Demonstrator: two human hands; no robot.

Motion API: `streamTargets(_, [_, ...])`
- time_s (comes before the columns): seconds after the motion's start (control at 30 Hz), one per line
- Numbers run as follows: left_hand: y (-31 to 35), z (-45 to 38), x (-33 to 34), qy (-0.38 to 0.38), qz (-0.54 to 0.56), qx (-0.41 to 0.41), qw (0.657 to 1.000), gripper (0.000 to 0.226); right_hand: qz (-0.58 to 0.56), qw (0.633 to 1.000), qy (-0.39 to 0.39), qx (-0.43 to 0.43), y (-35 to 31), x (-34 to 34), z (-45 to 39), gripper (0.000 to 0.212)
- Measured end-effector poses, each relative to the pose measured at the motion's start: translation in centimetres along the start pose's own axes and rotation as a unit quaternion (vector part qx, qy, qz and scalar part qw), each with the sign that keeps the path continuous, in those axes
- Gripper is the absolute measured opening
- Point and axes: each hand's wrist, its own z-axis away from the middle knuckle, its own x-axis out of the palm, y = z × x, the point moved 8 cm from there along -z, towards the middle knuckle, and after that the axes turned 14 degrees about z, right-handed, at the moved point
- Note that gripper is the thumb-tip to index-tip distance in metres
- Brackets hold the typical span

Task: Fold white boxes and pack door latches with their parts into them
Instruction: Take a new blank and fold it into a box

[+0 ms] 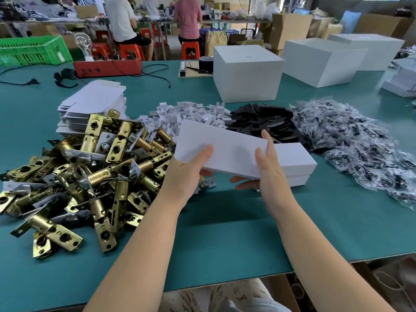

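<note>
A closed white box (225, 146) is held above the green table (225, 233), tilted with its left end higher. My left hand (186, 171) grips its left end, thumb on top and fingers underneath. My right hand (267, 167) grips its right end the same way. Behind the right hand two more closed white boxes (295, 163) lie stacked on the table. A heap of brass door latches (85, 172) covers the table at the left. A stack of flat white box blanks (94, 104) lies behind the heap.
Behind the held box lie piles of small white card inserts (191, 113), black plates (263, 120) and bagged screws (351, 143). Large white cartons (247, 73) stand at the back. A red case (108, 67) and cables sit far left. People sit at benches beyond.
</note>
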Motion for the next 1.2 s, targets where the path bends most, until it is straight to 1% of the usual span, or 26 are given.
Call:
streamTargets(0.07, [0.0,0.1,0.2,0.000,-0.010,0.003,1.000,0.011,-0.002,1.000,-0.006,-0.001,0.1,0.1,0.0,0.056])
streamTargets(0.17, [0.1,0.3,0.5,0.004,-0.040,0.008,0.999,0.011,-0.023,1.000,0.015,0.014,0.5,-0.2,0.0,0.050])
streamTargets(0.23, [0.5,0.6,0.6,0.013,-0.063,0.020,0.998,0.012,-0.029,0.999,0.022,0.030,0.9,-0.2,-0.1,0.056])
streamTargets(0.3, [1.8,1.0,0.8,0.015,-0.095,0.081,0.992,0.023,-0.032,0.998,0.028,0.038,1.1,0.0,-0.1,0.063])
streamTargets(0.33, [2.5,1.2,0.8,0.016,-0.107,0.115,0.987,0.025,-0.035,0.998,0.034,0.034,1.0,-0.1,-0.1,0.063])
streamTargets(0.37, [3.1,1.4,0.8,0.017,-0.095,0.144,0.985,0.022,-0.045,0.998,0.039,0.024,0.9,-0.2,-0.1,0.061])
streamTargets(0.4, [3.5,1.5,0.8,0.011,-0.059,0.151,0.987,0.022,-0.068,0.997,0.037,0.013,0.6,-0.3,-0.1,0.058])
streamTargets(0.43, [3.5,1.3,0.8,-0.001,-0.009,0.136,0.991,0.031,-0.100,0.995,0.024,0.005,0.3,-0.3,-0.1,0.054])
streamTargets(0.5, [2.9,0.9,0.9,-0.034,0.099,0.066,0.992,0.054,-0.165,0.985,-0.043,-0.001,-0.2,0.1,-0.1,0.040])
streamTargets(0.57, [2.5,0.9,1.5,-0.059,0.187,-0.014,0.980,0.066,-0.206,0.970,-0.123,0.026,-0.3,0.9,0.3,0.028])
streamTargets(0.6, [2.5,1.1,1.7,-0.071,0.205,-0.035,0.976,0.071,-0.215,0.963,-0.155,0.050,-0.2,1.4,0.6,0.028])
streamTargets(0.63, [2.5,1.1,1.8,-0.081,0.200,-0.039,0.976,0.072,-0.216,0.956,-0.180,0.077,0.1,1.9,1.0,0.030])
streamTargets(0.7, [2.8,1.1,2.2,-0.108,0.152,-0.020,0.982,0.053,-0.220,0.944,-0.208,0.133,0.6,2.5,1.4,0.033])
streamTargets(0.73, [2.8,1.4,2.7,-0.136,0.140,-0.022,0.981,0.052,-0.228,0.936,-0.213,0.163,1.0,2.6,1.5,0.033])
streamTargets(0.8, [2.2,1.7,3.4,-0.186,0.127,-0.048,0.973,0.071,-0.258,0.914,-0.224,0.218,1.8,2.8,1.6,0.033])
streamTargets(0.83, [2.1,1.8,3.7,-0.203,0.101,-0.039,0.973,0.071,-0.271,0.902,-0.231,0.243,2.1,2.9,1.8,0.034])
streamTargets(0.87, [2.1,1.8,3.8,-0.202,0.058,-0.019,0.978,0.062,-0.270,0.896,-0.243,0.257,2.3,3.1,2.0,0.035])
streamTargets(0.9, [2.0,1.8,4.0,-0.192,0.030,0.006,0.981,0.048,-0.247,0.899,-0.251,0.260,2.4,3.3,2.0,0.033])
streamTargets(0.93, [1.8,1.7,3.8,-0.162,0.019,0.017,0.986,0.034,-0.200,0.913,-0.253,0.252,2.5,3.4,2.0,0.030])
streamTargets(0.97, [1.5,1.5,3.4,-0.116,0.027,0.023,0.993,0.020,-0.134,0.933,-0.235,0.238,2.8,3.3,1.7,0.029])
streamTargets(1.0, [1.4,1.4,3.1,-0.074,0.036,0.024,0.996,0.010,-0.052,0.955,-0.193,0.218,2.9,2.9,1.4,0.032])
streamTargets(1.03, [1.3,1.4,2.7,-0.040,0.034,0.032,0.998,0.012,0.039,0.973,-0.129,0.189,2.9,2.0,1.1,0.038])
streamTargets(1.07, [1.3,1.4,2.4,-0.016,0.021,0.038,0.999,0.017,0.135,0.981,-0.053,0.129,2.2,1.0,0.7,0.043])
streamTargets(1.1, [1.3,1.4,2.1,0.003,-0.007,0.053,0.999,0.019,0.220,0.975,0.008,0.038,0.7,0.5,0.7,0.046])
streamTargets(1.13, [1.4,1.5,1.9,0.021,-0.035,0.069,0.997,0.022,0.269,0.960,0.047,-0.066,-0.8,0.6,1.1,0.050])
streamTargets(1.2, [1.6,1.9,2.0,0.032,-0.081,0.116,0.989,0.031,0.239,0.942,0.085,-0.218,-3.1,1.2,2.5,0.048])
